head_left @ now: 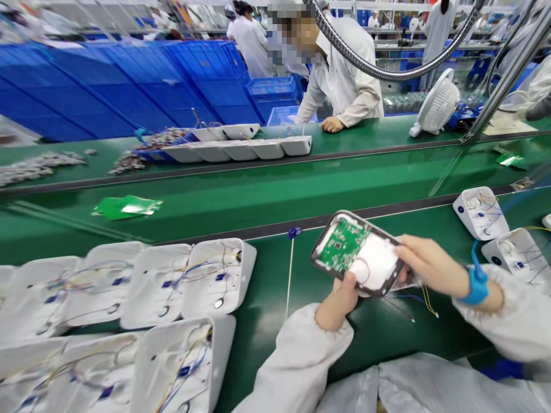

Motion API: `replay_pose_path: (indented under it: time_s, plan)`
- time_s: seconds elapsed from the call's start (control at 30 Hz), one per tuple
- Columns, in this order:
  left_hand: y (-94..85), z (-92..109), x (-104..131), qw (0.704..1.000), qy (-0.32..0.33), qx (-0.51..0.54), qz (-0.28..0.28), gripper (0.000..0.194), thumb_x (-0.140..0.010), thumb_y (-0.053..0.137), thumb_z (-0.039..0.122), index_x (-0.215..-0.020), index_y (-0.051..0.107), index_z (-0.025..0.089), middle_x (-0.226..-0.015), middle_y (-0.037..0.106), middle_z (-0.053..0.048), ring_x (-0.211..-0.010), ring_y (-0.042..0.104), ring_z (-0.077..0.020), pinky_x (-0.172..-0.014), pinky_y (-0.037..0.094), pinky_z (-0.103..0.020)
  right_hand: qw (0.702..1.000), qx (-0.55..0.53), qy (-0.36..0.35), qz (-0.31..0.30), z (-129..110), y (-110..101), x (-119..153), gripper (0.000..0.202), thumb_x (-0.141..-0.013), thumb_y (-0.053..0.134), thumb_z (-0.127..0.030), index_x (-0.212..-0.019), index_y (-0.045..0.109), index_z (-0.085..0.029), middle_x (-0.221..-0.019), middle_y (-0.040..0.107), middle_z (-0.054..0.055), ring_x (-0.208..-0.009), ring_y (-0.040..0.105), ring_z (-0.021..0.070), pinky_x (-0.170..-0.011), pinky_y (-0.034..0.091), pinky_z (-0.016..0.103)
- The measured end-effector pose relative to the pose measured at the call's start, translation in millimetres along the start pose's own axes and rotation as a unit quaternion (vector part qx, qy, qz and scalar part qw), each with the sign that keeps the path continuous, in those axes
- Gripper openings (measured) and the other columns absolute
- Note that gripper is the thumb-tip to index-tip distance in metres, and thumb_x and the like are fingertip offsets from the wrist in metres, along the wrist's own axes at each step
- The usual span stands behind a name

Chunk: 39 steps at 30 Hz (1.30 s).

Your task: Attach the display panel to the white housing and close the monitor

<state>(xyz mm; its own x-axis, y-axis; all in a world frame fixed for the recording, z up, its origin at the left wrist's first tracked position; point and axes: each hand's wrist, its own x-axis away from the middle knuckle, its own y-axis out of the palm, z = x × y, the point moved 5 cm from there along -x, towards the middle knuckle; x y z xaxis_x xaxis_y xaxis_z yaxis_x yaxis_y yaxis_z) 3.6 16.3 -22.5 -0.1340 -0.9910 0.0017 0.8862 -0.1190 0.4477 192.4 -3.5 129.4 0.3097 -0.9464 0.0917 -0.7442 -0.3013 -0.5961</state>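
Observation:
Between my two hands, above the green bench, is a dark-rimmed panel (pixel 379 244) with a green circuit board (pixel 344 244) on one half and a white area on the other. My left hand (pixel 342 298) grips its lower edge, the thumb lying over the white part near a thin looped wire. The right end of the panel is held by my right hand (pixel 424 264), which wears a blue wrist strap (pixel 477 282). Beneath the panel, partly hidden, a white piece shows, and loose wires (pixel 424 304) with small plugs trail onto the bench.
White housings with coloured wires (pixel 215 281) stand in rows at the left; more housings (pixel 481 212) are at the right. Green packets (pixel 129 206) lie on the belt. Across it, a co-worker (pixel 344 69) leans beside white shells (pixel 241 149) and a white fan-like part (pixel 437 103).

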Motion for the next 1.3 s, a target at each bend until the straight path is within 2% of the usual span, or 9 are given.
replay_pose_path:
  time_s: [0.13, 0.23, 0.33, 0.47, 0.57, 0.63, 0.87, 1.1, 1.3]
  plan:
    - [14.8, 12, 15, 0.976, -0.15, 0.159, 0.012, 0.061, -0.078, 0.067, 0.064, -0.111, 0.069, 0.013, -0.12, 0.069, -0.016, -0.128, 0.053, -0.0433, -0.112, 0.04, -0.057, 0.959, 0.23, -0.086, 0.141, -10, 21, 40, 0.032, -0.101, 0.043, -0.046, -0.108, 0.057, -0.019, -0.091, 0.074, 0.01, -0.08, 0.072, 0.0234, -0.066, 0.052, 0.032]
    - [30.4, 44, 3, 0.947, -0.155, 0.281, -0.022, 0.064, -0.077, 0.063, 0.061, -0.122, 0.065, 0.015, -0.133, 0.062, -0.016, -0.134, 0.047, -0.0442, -0.115, 0.033, -0.061, 0.938, 0.332, -0.093, 0.042, -5, 44, 51, 0.027, -0.096, 0.056, -0.047, -0.099, 0.059, -0.02, -0.079, 0.072, 0.006, -0.067, 0.07, 0.0223, -0.057, 0.046, 0.029]
    - [37.7, 62, -8, 0.925, -0.161, 0.338, -0.065, 0.085, -0.074, 0.055, 0.074, -0.135, 0.055, 0.015, -0.143, 0.053, -0.018, -0.136, 0.042, -0.0474, -0.114, 0.028, -0.066, 0.926, 0.351, -0.118, -0.079, -1, 64, 55, 0.029, -0.092, 0.065, -0.039, -0.116, 0.06, -0.022, -0.076, 0.072, 0.003, -0.06, 0.067, 0.0204, -0.051, 0.041, 0.027]
    - [33.0, 60, -7, 0.917, -0.188, 0.34, -0.09, 0.087, -0.073, 0.055, 0.069, -0.139, 0.051, 0.011, -0.14, 0.055, -0.024, -0.124, 0.055, -0.0456, -0.112, 0.03, -0.064, 0.927, 0.284, -0.18, -0.169, -4, 77, 53, 0.033, -0.093, 0.052, -0.015, -0.124, 0.061, -0.022, -0.079, 0.072, 0.001, -0.065, 0.067, 0.0184, -0.058, 0.047, 0.028]
    - [26.8, 55, -5, 0.93, -0.171, 0.316, -0.079, 0.078, -0.072, 0.056, 0.055, -0.133, 0.055, 0.006, -0.133, 0.06, -0.025, -0.113, 0.063, -0.0408, -0.11, 0.036, -0.058, 0.928, 0.208, -0.223, -0.214, -9, 78, 50, 0.047, -0.086, 0.045, -0.001, -0.127, 0.06, -0.019, -0.112, 0.073, 0.006, -0.094, 0.07, 0.0171, -0.081, 0.053, 0.028]
    - [24.9, 54, -4, 0.941, -0.151, 0.295, -0.068, 0.074, -0.069, 0.056, 0.047, -0.129, 0.057, 0.004, -0.129, 0.062, -0.024, -0.113, 0.062, -0.0408, -0.108, 0.04, -0.057, 0.924, 0.229, -0.23, -0.204, -10, 75, 48, 0.051, -0.084, 0.045, 0.002, -0.13, 0.059, -0.016, -0.119, 0.071, 0.009, -0.098, 0.069, 0.0177, -0.083, 0.053, 0.029]
    - [30.1, 49, -2, 0.959, -0.117, 0.252, -0.062, 0.067, -0.069, 0.059, 0.037, -0.128, 0.059, 0.005, -0.127, 0.064, -0.023, -0.119, 0.059, -0.0423, -0.104, 0.044, -0.055, 0.893, 0.397, -0.147, -0.15, -3, 66, 46, 0.036, -0.09, 0.052, -0.011, -0.122, 0.065, -0.018, -0.063, 0.066, 0.002, -0.051, 0.061, 0.0179, -0.048, 0.038, 0.028]
    - [31.1, 41, 0, 0.958, -0.133, 0.248, -0.059, 0.07, -0.071, 0.062, 0.046, -0.127, 0.061, 0.004, -0.13, 0.062, -0.022, -0.121, 0.057, -0.0422, -0.102, 0.047, -0.051, 0.925, 0.291, -0.172, -0.176, 2, 73, 44, 0.055, -0.08, 0.043, 0.004, -0.126, 0.063, -0.018, -0.106, 0.075, 0.006, -0.08, 0.071, 0.017, -0.071, 0.052, 0.029]
    - [28.0, 38, -1, 0.963, -0.116, 0.244, -0.019, 0.072, -0.072, 0.063, 0.053, -0.126, 0.06, 0.006, -0.132, 0.061, -0.022, -0.125, 0.054, -0.0446, -0.105, 0.045, -0.053, 0.924, 0.333, -0.159, -0.096, -10, 52, 40, 0.023, -0.098, 0.05, -0.024, -0.11, 0.068, -0.018, -0.083, 0.075, 0.006, -0.068, 0.07, 0.0206, -0.06, 0.05, 0.031]
